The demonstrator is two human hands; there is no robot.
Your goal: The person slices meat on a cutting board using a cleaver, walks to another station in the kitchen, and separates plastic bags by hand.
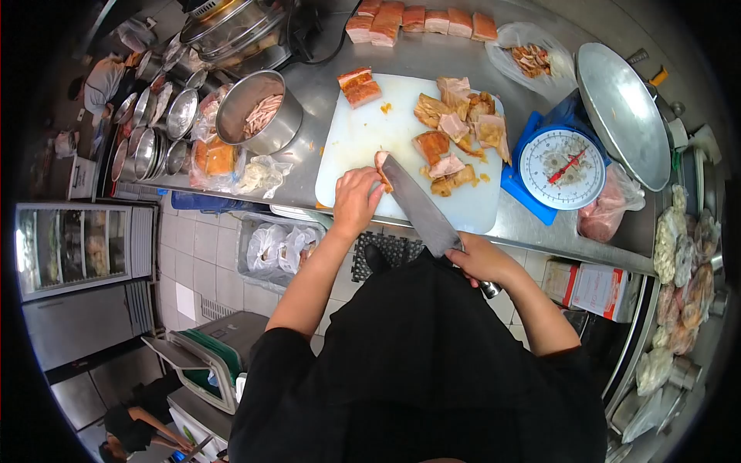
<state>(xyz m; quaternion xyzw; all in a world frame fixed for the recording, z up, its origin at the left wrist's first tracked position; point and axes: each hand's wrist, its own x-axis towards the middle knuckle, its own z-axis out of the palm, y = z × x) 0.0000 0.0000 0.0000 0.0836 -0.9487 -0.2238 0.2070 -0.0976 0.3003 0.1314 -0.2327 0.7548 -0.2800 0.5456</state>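
Observation:
My right hand (472, 258) is wrapped round the handle of a broad knife (421, 208), whose blade points up and left over the white cutting board (347, 139). Beside the blade tip, my left hand (357, 197) presses its fingers on a narrow piece of meat (384, 170) near the board's front edge. Several browned and pale meat pieces (451, 123) lie on the board's right half. Two-toned pork chunks (360, 89) sit at its upper left corner.
A steel pot (284, 116) with meat strips stands left of the board. To the right is a blue scale (562, 168) beside a large metal pan (624, 116). Pork blocks (424, 21) line the back. Two people (104, 83) (131, 424) are at the far left.

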